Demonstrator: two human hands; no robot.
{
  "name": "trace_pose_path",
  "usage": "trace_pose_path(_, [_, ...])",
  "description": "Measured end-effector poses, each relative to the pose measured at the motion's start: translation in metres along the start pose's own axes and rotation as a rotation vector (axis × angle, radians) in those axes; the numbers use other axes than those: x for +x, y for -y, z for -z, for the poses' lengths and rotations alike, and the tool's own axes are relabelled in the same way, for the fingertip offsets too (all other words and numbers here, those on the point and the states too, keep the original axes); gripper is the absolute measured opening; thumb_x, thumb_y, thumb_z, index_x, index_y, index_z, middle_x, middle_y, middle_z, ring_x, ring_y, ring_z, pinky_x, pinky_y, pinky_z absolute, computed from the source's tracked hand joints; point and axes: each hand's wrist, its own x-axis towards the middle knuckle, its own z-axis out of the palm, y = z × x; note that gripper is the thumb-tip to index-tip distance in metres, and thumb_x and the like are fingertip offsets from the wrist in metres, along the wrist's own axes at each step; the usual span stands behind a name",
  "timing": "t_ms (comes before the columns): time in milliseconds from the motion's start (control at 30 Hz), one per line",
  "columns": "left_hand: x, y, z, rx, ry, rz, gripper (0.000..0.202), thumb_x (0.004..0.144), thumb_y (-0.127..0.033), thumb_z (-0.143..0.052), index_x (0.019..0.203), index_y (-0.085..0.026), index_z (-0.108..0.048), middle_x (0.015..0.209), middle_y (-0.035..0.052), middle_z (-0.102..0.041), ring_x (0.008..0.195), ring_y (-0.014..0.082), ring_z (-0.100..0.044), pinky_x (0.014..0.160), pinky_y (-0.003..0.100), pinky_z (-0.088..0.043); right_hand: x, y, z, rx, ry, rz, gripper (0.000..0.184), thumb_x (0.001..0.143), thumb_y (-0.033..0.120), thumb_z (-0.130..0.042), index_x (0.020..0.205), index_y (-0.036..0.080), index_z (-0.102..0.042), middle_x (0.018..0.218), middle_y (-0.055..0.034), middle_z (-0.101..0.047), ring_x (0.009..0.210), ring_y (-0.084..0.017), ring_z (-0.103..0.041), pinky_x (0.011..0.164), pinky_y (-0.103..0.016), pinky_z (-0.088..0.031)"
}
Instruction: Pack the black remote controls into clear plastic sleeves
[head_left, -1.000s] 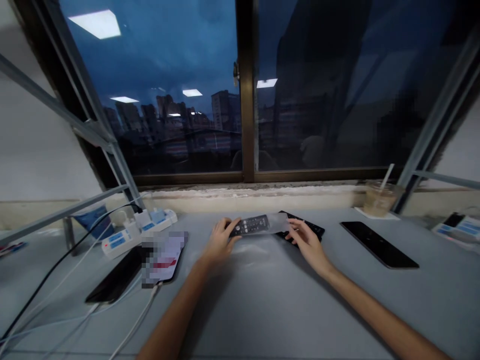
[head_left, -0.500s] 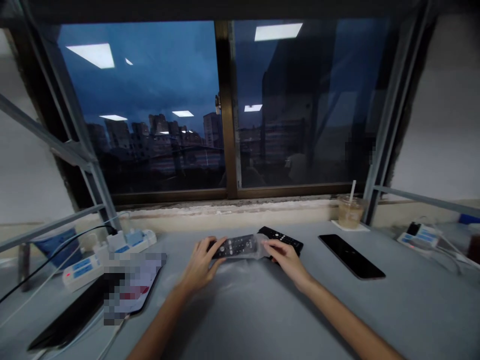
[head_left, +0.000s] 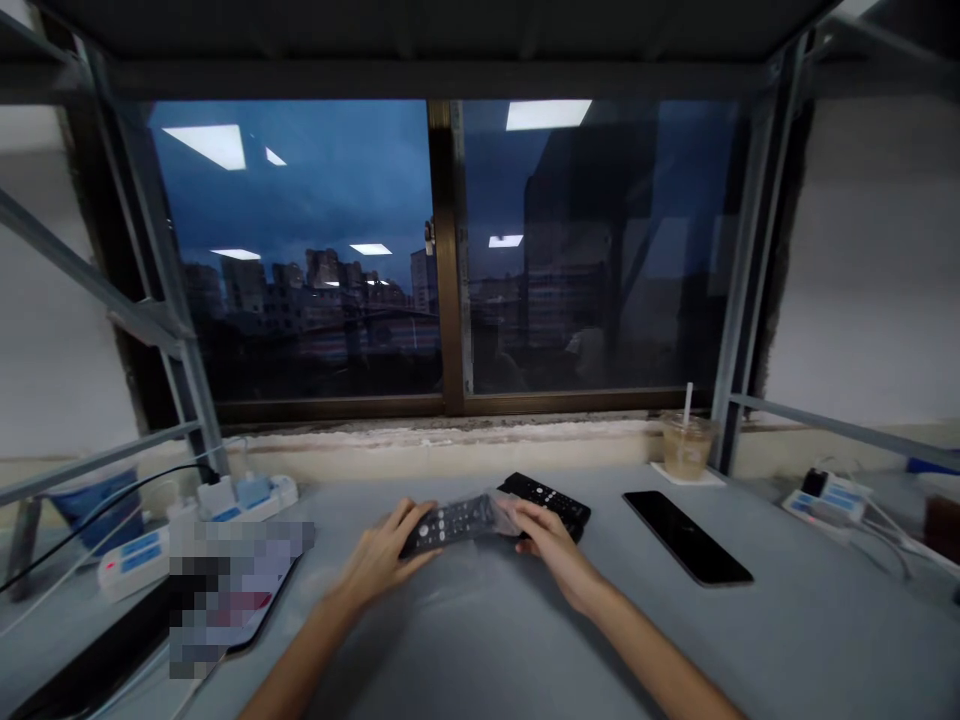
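A black remote control (head_left: pixel 454 522) with pale buttons is held just above the table, its left end lower than its right. My left hand (head_left: pixel 381 553) grips the left end, thumb and fingers on opposite edges. Around the right part of the remote is a clear plastic sleeve (head_left: pixel 504 512), which extends past its end. My right hand (head_left: pixel 551 545) pinches the loose end of this sleeve. Behind my right hand lies a second black remote control (head_left: pixel 559 497) on the table, partly covered by that hand.
A dark phone (head_left: pixel 686 537) lies to the right, with a drink cup (head_left: pixel 686 447) and straw behind it. On the left are a white power strip (head_left: pixel 135 563) with cables, a partly blurred phone (head_left: pixel 259 600) and a long black object (head_left: pixel 97 650). Metal frame posts flank the window.
My view has tilted upward, so the table sits lower in it. The held remote has turned, its left end now lower. Both hands keep their hold on the remote and sleeve.
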Motion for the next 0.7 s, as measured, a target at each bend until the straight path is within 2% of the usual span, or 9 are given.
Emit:
trace_pose_path(100, [0.001, 0.001, 0.001, 0.056, 0.029, -0.011, 0.041, 0.084, -0.046, -0.043, 0.119, -0.025, -0.044, 0.102, 0.0044, -0.054, 0.082, 0.018, -0.06, 0.069, 0.027, -0.048, 0.0, 0.0, 0.004, -0.01, 0.064, -0.029, 0.035, 0.068, 0.047, -0.061, 0.091, 0.023, -0.07, 0.095, -0.0042, -0.066, 0.084, -0.018, -0.057, 0.058, -0.023, -0.041])
trace_pose_path(233, [0.001, -0.001, 0.003, 0.063, 0.057, -0.02, 0.042, 0.085, -0.046, -0.041, 0.119, -0.024, -0.045, 0.106, 0.006, -0.053, 0.081, 0.0188, -0.06, 0.071, 0.029, -0.047, -0.003, 0.003, 0.012, -0.057, 0.155, -0.034, 0.034, 0.073, 0.049, -0.057, 0.09, 0.023, -0.071, 0.102, -0.0048, -0.066, 0.089, -0.018, -0.057, 0.061, -0.024, -0.041])
trace_pose_path(433, [0.0, -0.006, -0.001, -0.007, 0.078, -0.048, 0.037, 0.084, -0.043, -0.043, 0.113, -0.02, -0.047, 0.107, 0.0077, -0.053, 0.086, 0.0199, -0.057, 0.077, 0.032, -0.045, -0.005, 0.003, 0.013, -0.157, 0.229, -0.079, 0.039, 0.074, 0.053, -0.054, 0.076, 0.018, -0.071, 0.088, -0.0067, -0.068, 0.077, -0.016, -0.059, 0.058, -0.024, -0.04])
trace_pose_path(600, [0.0, -0.009, 0.0, -0.036, 0.087, -0.044, 0.03, 0.081, -0.036, -0.047, 0.106, -0.02, -0.045, 0.102, 0.0058, -0.054, 0.086, 0.0191, -0.056, 0.076, 0.031, -0.044, -0.005, 0.002, 0.009, -0.166, 0.213, -0.051, 0.04, 0.074, 0.054, -0.054, 0.089, 0.021, -0.071, 0.097, -0.0059, -0.067, 0.074, -0.015, -0.059, 0.057, -0.024, -0.04])
trace_pose_path(700, [0.0, -0.01, 0.0, -0.036, 0.095, -0.052, 0.03, 0.077, -0.029, -0.048, 0.105, -0.02, -0.044, 0.1, 0.0053, -0.054, 0.086, 0.019, -0.056, 0.076, 0.03, -0.044, -0.005, 0.003, 0.01, -0.174, 0.174, -0.029, 0.036, 0.074, 0.049, -0.056, 0.098, 0.024, -0.069, 0.093, -0.0033, -0.067, 0.075, -0.015, -0.057, 0.058, -0.025, -0.041])
